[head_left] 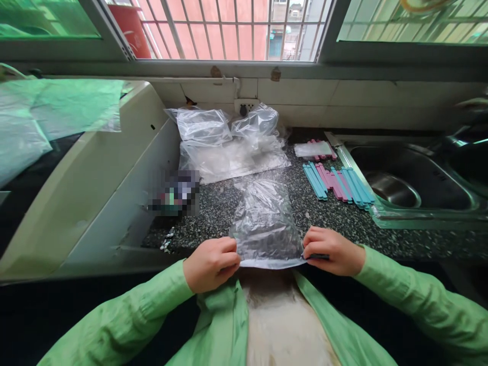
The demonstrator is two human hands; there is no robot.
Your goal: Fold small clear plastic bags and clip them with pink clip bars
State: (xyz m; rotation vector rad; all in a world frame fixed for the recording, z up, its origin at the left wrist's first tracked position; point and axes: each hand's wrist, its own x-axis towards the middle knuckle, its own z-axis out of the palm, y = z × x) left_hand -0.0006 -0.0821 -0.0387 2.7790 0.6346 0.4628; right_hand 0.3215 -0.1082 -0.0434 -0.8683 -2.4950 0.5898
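A clear, crinkled plastic bag [265, 223] lies flat on the counter, its near edge a whitish folded strip at the counter's front. My left hand [215, 264] pinches the left end of that edge between thumb and curled fingers. At the opposite corner, my right hand [331, 251] grips the edge the same way, and the bag stretches between both hands. A small dark strip shows under the right fingers; I cannot make out what it is.
More clear plastic bags [232, 157] are heaped behind. Blue and pink plastic strips [335, 183] lie at the right, with a small clear packet [312, 149] behind them. A metal sink [415, 173] bounds the right, a pale appliance side [114, 198] the left. A blurred-out item [175, 193] sits nearby.
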